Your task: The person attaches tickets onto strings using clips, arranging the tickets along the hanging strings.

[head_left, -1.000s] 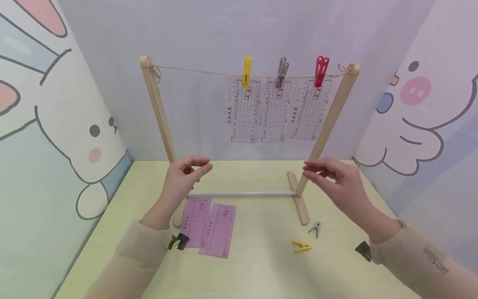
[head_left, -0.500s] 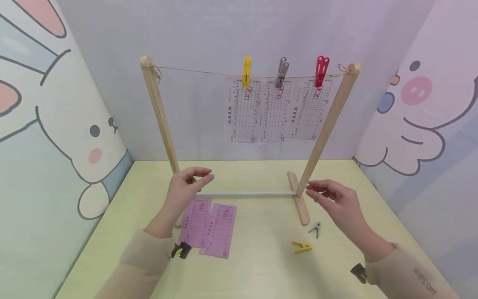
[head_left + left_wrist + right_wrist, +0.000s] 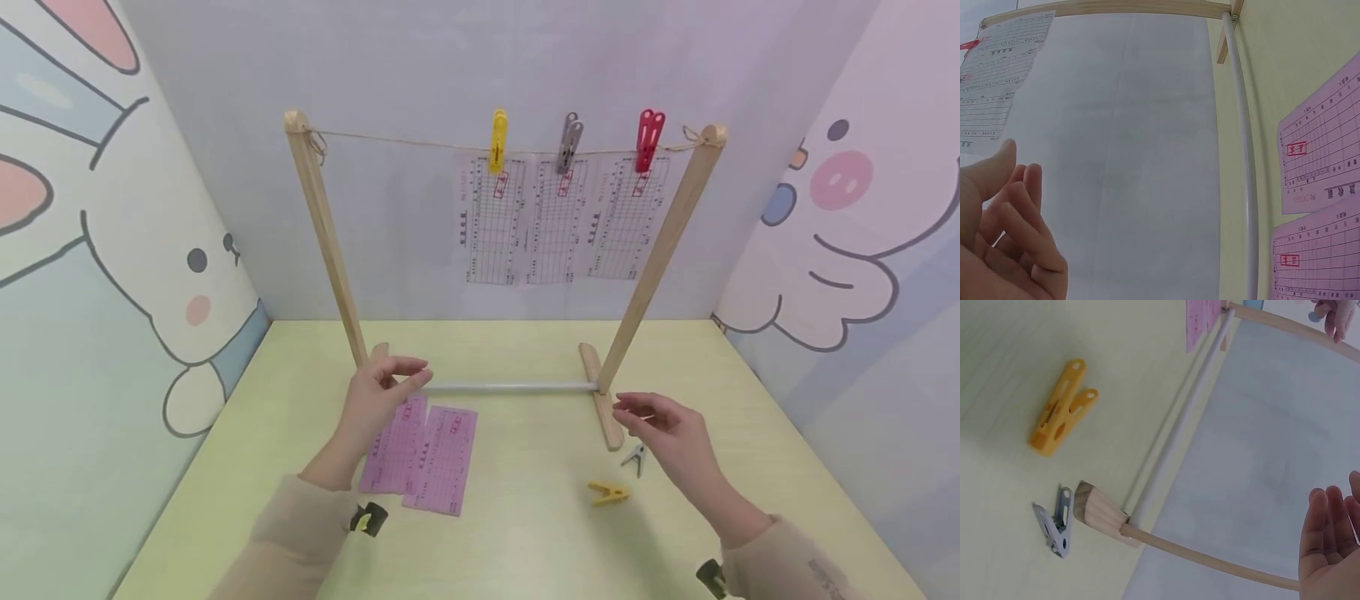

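Note:
My left hand (image 3: 375, 404) hovers over two pink printed slips (image 3: 444, 458) lying on the table, touching neither. Its fingers are loosely bent and hold nothing; the left wrist view shows a gap between thumb and fingers. Past the right post's foot is my right hand (image 3: 666, 429), also holding nothing, above a grey clothespin (image 3: 637, 457) that it partly covers from the head view. A yellow clothespin (image 3: 1060, 409) lies on the table near it. Three printed slips (image 3: 491, 225) hang from a string, clipped by yellow (image 3: 498, 142), grey (image 3: 570, 143) and red clothespins (image 3: 649, 140).
A wooden frame carries the string between its left post (image 3: 326, 233) and right post (image 3: 663, 258). A pale rod (image 3: 510, 386) joins the posts low down. Walls with cartoon animals stand around the pale yellow table (image 3: 525, 550).
Both hands have come down toward the table, the right one further, toward the grey clothespin. The slips and clothespins stay where they were.

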Motion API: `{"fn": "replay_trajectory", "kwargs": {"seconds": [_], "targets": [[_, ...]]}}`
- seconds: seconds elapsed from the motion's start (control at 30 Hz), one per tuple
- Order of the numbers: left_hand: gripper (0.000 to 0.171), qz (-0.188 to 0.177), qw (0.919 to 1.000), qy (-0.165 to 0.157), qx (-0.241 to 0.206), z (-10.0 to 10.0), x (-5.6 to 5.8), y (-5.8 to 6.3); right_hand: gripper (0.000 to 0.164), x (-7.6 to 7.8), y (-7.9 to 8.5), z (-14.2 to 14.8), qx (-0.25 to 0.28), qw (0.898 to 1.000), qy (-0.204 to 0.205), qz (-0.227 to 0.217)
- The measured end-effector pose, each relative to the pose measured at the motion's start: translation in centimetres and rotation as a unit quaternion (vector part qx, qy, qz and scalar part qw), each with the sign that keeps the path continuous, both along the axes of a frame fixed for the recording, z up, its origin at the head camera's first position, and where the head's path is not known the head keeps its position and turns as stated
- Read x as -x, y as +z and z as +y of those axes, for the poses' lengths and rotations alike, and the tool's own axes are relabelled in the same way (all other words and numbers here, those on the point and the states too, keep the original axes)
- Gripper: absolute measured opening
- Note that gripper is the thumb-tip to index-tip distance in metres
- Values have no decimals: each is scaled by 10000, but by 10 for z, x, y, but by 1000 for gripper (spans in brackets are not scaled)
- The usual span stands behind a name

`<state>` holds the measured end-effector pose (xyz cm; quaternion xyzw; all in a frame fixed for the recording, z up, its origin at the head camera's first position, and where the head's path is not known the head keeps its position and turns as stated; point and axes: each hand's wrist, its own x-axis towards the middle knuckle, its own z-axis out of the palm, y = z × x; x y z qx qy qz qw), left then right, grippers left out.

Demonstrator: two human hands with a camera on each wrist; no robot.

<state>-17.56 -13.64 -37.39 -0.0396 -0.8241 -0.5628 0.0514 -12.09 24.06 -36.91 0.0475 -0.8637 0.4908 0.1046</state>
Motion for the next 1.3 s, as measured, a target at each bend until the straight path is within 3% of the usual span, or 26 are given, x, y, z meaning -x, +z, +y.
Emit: {"fn": "replay_trajectory", "kwargs": {"seconds": [0.37,0.63,0.93,1.1,1.3], "targets": [[30,-411,9989,-26,-238,2,-3,-24,31,-4,-33,2,219,9970,-66,-734],[32,-748,9971,125,-116,8,-8,-37,34,-5,-56,6,201,9910,-417,-1252],[31,-660,9977,129,-123,10,-17,-59,33,-8,-78,8,108,9879,-468,-1474],[32,-749,9969,162,-197,10,-18,-71,31,-8,-86,8,57,9886,-493,-1420],[40,-932,9951,299,-129,10,-18,-90,34,-11,-96,5,48,9851,-479,-1649]]}}
